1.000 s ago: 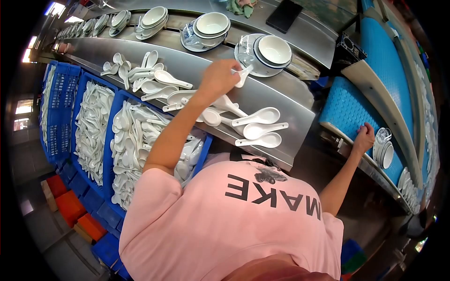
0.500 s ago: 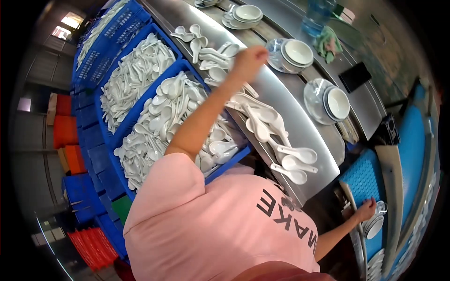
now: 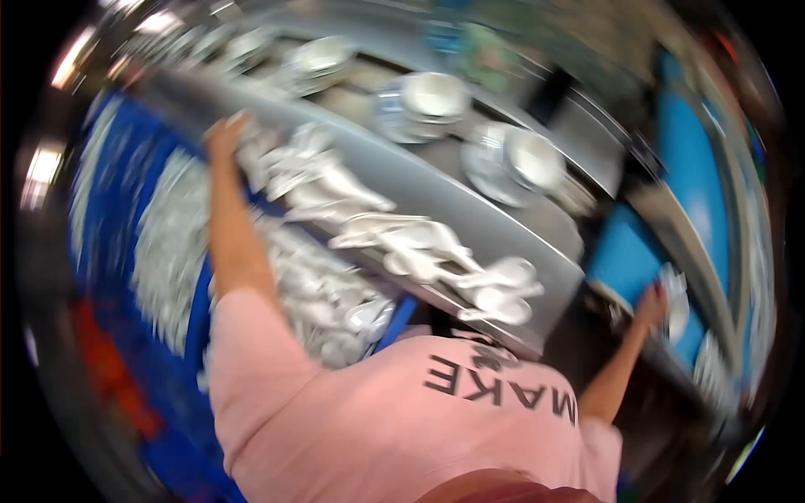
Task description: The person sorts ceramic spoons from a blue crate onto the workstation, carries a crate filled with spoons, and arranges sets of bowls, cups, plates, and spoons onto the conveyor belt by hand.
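Observation:
My left hand [image 3: 228, 130] is at the far left end of a long pile of white spoons [image 3: 411, 239] on the metal ledge; its fingers are smeared by motion, and anything in them cannot be made out. On the right, my right hand [image 3: 652, 303] is at the near side of a wrapped dish set [image 3: 676, 308] on the blue conveyor belt [image 3: 625, 251]. Blur hides whether its fingers grip the set. Beyond the ledge stand wrapped sets of stacked white bowls and plates, the nearest set [image 3: 516, 163] at centre right.
Blue crates [image 3: 194, 314] full of white spoons stand below the ledge at left. A dark phone [image 3: 551, 92] and a green cloth [image 3: 489, 57] lie on the shelf behind the bowl sets. More dishes [image 3: 713, 369] are on the belt at lower right.
My left hand, earlier holding a spoon by the nearest bowl set, has moved left along the ledge to the spoons' far end. My right hand stays by the belt's dish set. The view has swung.

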### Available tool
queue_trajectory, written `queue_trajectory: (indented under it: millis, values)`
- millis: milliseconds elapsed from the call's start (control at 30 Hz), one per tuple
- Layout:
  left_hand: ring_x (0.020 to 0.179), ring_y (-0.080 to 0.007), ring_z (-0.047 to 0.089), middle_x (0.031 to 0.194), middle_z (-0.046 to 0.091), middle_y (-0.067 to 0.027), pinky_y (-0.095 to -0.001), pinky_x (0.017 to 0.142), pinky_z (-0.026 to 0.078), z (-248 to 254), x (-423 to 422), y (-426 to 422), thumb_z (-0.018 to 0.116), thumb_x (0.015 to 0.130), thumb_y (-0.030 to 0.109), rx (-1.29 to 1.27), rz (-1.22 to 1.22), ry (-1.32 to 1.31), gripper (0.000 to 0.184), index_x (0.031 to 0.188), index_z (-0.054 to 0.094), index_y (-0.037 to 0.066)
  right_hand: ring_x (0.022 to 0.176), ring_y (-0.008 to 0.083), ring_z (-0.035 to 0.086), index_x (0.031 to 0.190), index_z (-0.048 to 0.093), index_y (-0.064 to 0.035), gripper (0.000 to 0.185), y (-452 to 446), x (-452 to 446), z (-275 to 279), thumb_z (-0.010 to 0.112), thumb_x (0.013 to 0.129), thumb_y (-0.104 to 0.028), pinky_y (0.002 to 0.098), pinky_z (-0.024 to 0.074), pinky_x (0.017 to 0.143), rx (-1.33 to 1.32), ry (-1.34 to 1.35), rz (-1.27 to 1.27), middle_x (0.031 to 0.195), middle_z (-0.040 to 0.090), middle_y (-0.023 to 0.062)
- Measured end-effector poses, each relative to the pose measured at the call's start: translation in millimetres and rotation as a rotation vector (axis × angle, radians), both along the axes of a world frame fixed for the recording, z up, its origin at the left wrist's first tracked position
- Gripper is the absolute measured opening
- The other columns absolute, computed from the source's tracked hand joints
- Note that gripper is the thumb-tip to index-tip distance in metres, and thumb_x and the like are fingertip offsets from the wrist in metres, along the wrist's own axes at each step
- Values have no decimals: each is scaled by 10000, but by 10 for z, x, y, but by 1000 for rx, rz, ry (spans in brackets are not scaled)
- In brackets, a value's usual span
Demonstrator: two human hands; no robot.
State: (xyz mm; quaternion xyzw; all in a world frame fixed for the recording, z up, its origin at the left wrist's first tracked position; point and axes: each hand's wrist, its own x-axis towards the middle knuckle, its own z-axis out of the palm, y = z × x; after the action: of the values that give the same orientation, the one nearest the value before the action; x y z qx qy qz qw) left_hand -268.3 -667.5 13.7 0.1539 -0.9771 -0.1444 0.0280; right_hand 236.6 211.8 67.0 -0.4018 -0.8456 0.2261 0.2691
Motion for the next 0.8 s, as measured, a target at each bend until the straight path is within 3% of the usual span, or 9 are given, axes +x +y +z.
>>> queue_trajectory:
  millis: [33,67,133,267,300,467,567,667,800]
  values:
    - [1129,-339,474,1252,461,-221,-372,949,365,-110,-12,-50,584,610,683,119,26,33,937,1247,457,8,769,142,537,995,599,-19,236,63,-3,-81,538,790,-120,256,439,690,-99,29,-15,874,598,62]
    - [988,-322,512,1100,524,-202,-382,855,391,40,18,63,612,615,638,110,-48,-2,797,1098,530,9,755,154,521,941,602,-21,204,-65,-68,26,518,788,-127,269,428,671,-208,32,-36,840,588,62]
    - [706,-289,589,796,650,-164,-401,668,443,346,105,320,668,625,547,101,-198,-66,565,799,677,9,719,214,525,850,605,-20,169,-268,-205,154,505,754,-116,338,428,650,247,-164,-89,756,582,89]
    - [748,-344,590,888,646,-154,-428,684,460,-493,-797,-847,690,648,407,-90,-141,-53,454,912,650,40,874,323,554,851,626,-71,186,-520,-272,245,563,683,-22,389,452,758,408,-122,-191,908,581,146]
    - [823,-364,601,891,646,-164,-430,713,471,318,-66,142,666,669,330,-149,-119,47,374,912,650,47,875,317,548,872,625,-72,205,-635,-260,408,567,685,-8,382,449,766,489,-165,-152,905,577,136]
    - [849,-392,602,873,634,-219,-452,758,472,-19,-310,-277,607,653,195,-283,1,-10,332,921,629,0,894,313,537,888,633,-81,214,-600,-287,421,579,692,-11,377,445,781,561,-253,-41,925,574,114]
    - [799,-379,612,872,631,-228,-451,711,479,-125,-291,-445,583,655,154,-92,47,129,304,907,636,-8,868,304,554,885,657,-126,239,-519,-245,346,554,691,-30,396,460,757,532,-348,-81,900,579,125]
    - [743,-385,598,828,630,-199,-470,619,468,70,-190,-555,576,713,172,-419,-156,325,243,898,634,25,877,302,564,929,654,-127,274,-463,-229,326,554,706,-2,395,464,775,466,-338,9,932,588,120]
    - [843,-356,596,958,619,-185,-401,721,475,766,245,284,541,790,156,-321,-459,537,301,1069,602,59,913,295,558,984,649,-133,275,-418,-211,331,544,754,-26,364,448,796,335,-293,40,984,584,121]
